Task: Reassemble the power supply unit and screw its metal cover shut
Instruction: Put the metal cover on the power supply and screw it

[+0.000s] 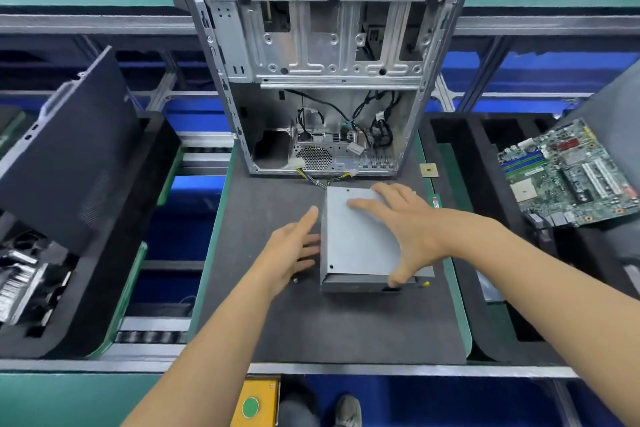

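The grey metal power supply unit (356, 246) lies flat on the dark mat (311, 322), its cover plate on top. Yellow and black wires (322, 181) run from its far end towards the computer case. My right hand (405, 229) is spread over the cover, fingers flat on top and thumb hooked over the near edge. My left hand (294, 250) rests open on the mat against the unit's left side, fingertips touching it. A small screw (295, 280) lies on the mat beside my left hand. A yellow-tipped tool (425, 284) pokes out at the unit's near right corner.
An open computer case (322, 80) stands upright just behind the unit. A black side panel (69, 156) leans in the left foam tray. A green motherboard (568, 173) sits in the right tray. A small CPU chip (428, 170) lies near the case.
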The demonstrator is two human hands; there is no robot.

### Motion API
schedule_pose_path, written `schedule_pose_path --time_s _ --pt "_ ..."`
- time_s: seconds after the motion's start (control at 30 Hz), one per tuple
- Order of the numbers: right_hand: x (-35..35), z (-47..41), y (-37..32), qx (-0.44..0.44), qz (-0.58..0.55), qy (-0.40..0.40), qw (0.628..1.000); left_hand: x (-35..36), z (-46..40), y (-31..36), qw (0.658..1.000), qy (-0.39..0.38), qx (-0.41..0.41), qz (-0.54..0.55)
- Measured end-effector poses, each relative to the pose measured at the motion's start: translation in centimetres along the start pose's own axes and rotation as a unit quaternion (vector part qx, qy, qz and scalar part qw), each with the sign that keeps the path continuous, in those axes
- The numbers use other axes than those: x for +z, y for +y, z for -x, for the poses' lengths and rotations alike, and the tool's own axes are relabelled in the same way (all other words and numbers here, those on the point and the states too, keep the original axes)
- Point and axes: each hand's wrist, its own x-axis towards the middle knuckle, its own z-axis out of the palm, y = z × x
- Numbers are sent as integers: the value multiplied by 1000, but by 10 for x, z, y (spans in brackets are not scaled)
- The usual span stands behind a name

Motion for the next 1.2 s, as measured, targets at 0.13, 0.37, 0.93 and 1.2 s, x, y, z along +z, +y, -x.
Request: schedule_pose_path --time_s 0.13,0.37,0.93,1.2 --pt "3 -5 -1 5 1 -8 1000 -2 0 -6 999 -28 15 -28" --pt "6 -24 -7 14 37 -11 999 0 3 -11 998 -56 13 -38" --pt "45 -35 17 -11 -22 -46 999 5 -2 -26 997 -2 37 -62" --pt "68 -16 38 222 -369 117 895 18 -6 -22 994 15 37 -104"
